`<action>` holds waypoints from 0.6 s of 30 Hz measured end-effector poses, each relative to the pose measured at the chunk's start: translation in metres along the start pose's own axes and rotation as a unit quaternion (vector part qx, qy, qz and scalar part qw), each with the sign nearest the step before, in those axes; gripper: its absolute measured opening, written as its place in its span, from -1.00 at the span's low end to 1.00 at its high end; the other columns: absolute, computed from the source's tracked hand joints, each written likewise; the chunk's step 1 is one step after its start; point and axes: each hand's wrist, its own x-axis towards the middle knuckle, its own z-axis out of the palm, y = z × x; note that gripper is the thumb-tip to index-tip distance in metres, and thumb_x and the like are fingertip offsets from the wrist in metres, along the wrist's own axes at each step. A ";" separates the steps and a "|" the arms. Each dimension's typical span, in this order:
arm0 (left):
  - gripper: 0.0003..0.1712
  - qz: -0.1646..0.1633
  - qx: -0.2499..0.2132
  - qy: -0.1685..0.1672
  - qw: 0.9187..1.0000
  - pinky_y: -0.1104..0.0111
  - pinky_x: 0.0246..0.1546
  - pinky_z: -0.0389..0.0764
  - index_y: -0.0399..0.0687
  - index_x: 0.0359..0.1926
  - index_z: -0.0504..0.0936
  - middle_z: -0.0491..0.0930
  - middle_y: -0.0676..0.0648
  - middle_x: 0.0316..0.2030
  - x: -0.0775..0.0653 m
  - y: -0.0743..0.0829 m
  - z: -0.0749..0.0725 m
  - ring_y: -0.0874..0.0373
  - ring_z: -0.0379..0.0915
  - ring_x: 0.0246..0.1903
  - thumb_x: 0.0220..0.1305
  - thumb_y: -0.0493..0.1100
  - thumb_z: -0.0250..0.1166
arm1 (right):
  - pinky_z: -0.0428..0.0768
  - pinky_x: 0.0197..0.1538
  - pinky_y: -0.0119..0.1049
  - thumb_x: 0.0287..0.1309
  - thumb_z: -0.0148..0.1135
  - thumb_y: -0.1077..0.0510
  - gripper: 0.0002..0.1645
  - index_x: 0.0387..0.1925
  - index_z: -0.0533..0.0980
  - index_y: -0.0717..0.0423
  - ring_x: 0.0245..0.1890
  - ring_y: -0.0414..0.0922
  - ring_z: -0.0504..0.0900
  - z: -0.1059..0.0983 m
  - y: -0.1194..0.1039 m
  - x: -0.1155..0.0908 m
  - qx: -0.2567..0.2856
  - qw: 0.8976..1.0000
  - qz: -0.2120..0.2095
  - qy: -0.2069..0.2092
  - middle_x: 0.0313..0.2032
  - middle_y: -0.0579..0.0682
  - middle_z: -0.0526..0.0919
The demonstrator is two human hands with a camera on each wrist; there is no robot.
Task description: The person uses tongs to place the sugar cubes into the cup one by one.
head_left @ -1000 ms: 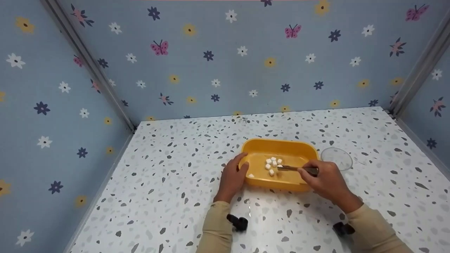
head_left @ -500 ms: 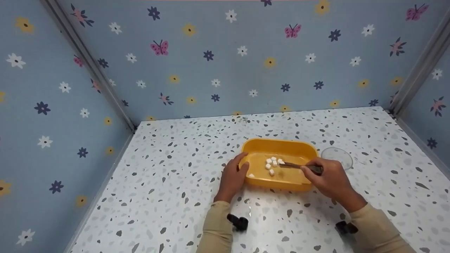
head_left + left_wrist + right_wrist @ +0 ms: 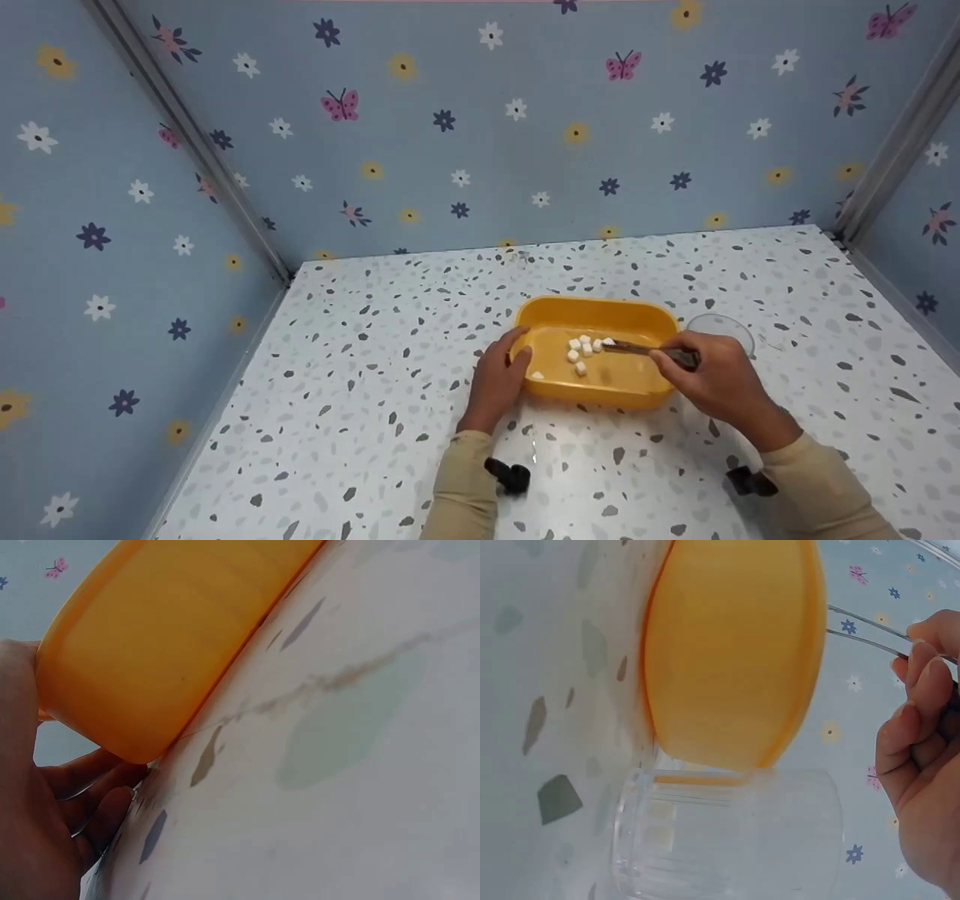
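My left hand (image 3: 495, 381) grips the left end of a yellow plastic tub (image 3: 592, 391), with the thumb over the rim. In the left wrist view its fingers (image 3: 90, 802) lie under and against the tub's outer wall. A loose group of small white cubes (image 3: 574, 355) lies on the tub floor. My right hand (image 3: 720, 379) pinches a pair of tweezers (image 3: 634, 348) above the tub's right side. At their tips is one white cube (image 3: 608, 342), beside the group. The right wrist view shows the two tweezer prongs (image 3: 866, 637), their tips hidden behind the tub wall.
A clear round container (image 3: 721, 327) stands just right of the tub, partly behind my right hand. Pale square shapes (image 3: 660, 825) show through its wall. A small white triangular patch (image 3: 537, 375) is near my left thumb. Patterned wall panels enclose the speckled table (image 3: 390, 360).
My right hand has moved right and slightly away with the tweezers, and the white cube at their tips has shifted the same way. The left hand and the tub stay in place.
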 end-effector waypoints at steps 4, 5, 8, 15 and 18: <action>-0.51 -0.003 -0.001 0.001 1.000 0.09 0.15 0.43 0.32 0.35 0.49 0.57 -0.02 0.14 0.000 -0.001 0.000 0.10 0.47 0.03 0.44 0.08 0.11 | 0.49 -0.47 -0.52 -0.03 0.53 0.33 -0.83 -0.45 0.63 0.15 -0.57 -0.33 0.45 -0.004 -0.004 0.003 -0.002 1.000 -0.007 -0.001 -0.52 -0.14 0.63; -0.51 -0.004 -0.001 0.002 1.000 0.09 0.14 0.43 0.31 0.35 0.50 0.57 -0.02 0.14 0.000 -0.001 -0.001 0.10 0.47 0.03 0.44 0.08 0.11 | 0.49 -0.46 -0.53 -0.03 0.53 0.32 -0.84 -0.45 0.63 0.14 -0.57 -0.33 0.46 -0.005 -0.005 0.003 -0.004 1.000 -0.006 -0.003 -0.51 -0.15 0.63; -0.51 -0.004 0.000 0.003 1.000 0.10 0.14 0.43 0.31 0.35 0.50 0.57 -0.02 0.14 0.000 -0.001 -0.001 0.10 0.47 0.03 0.44 0.08 0.11 | 0.51 -0.44 -0.54 -0.02 0.52 0.32 -0.85 -0.44 0.64 0.14 -0.55 -0.33 0.47 -0.008 -0.008 0.004 -0.003 1.000 -0.005 -0.005 -0.50 -0.15 0.65; -0.50 -0.008 0.002 -0.002 1.000 0.09 0.16 0.42 0.34 0.36 0.49 0.57 -0.01 0.14 0.000 0.001 0.000 0.09 0.47 0.05 0.43 0.11 0.10 | 0.47 -0.47 -0.53 -0.01 0.51 0.34 -0.85 -0.44 0.63 0.17 -0.57 -0.32 0.45 -0.015 -0.013 0.006 -0.001 1.000 -0.012 0.007 -0.51 -0.13 0.64; -0.49 -0.011 0.003 -0.003 1.000 0.09 0.19 0.40 0.36 0.36 0.48 0.56 0.00 0.16 -0.001 0.000 0.000 0.09 0.46 0.09 0.43 0.12 0.09 | 0.45 -0.48 -0.53 -0.01 0.50 0.33 -0.85 -0.45 0.63 0.17 -0.58 -0.32 0.43 -0.017 -0.013 0.006 -0.014 1.000 -0.011 0.007 -0.52 -0.13 0.63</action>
